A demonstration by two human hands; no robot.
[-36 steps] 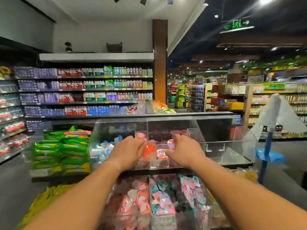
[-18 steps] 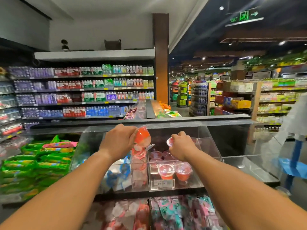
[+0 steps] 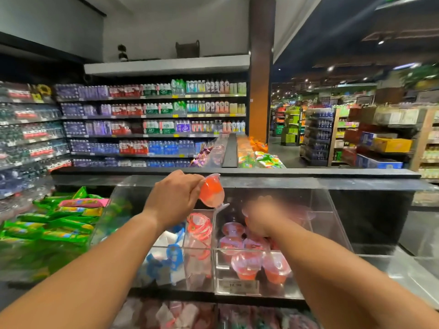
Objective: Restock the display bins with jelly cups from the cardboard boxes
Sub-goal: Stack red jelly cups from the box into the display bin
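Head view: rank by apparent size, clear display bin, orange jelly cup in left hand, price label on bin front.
1. Clear display bin
2. Orange jelly cup
3. Price label

Cup and label look close in size; nearness differs, so that order is unsure.

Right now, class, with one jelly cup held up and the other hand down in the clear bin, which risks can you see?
1. The left hand holds an orange jelly cup tilted above the divider of the clear display bin; released there, it may drop into the wrong compartment.
2. The right hand is blurred with motion, low among the red jelly cups; it could knock them askew.
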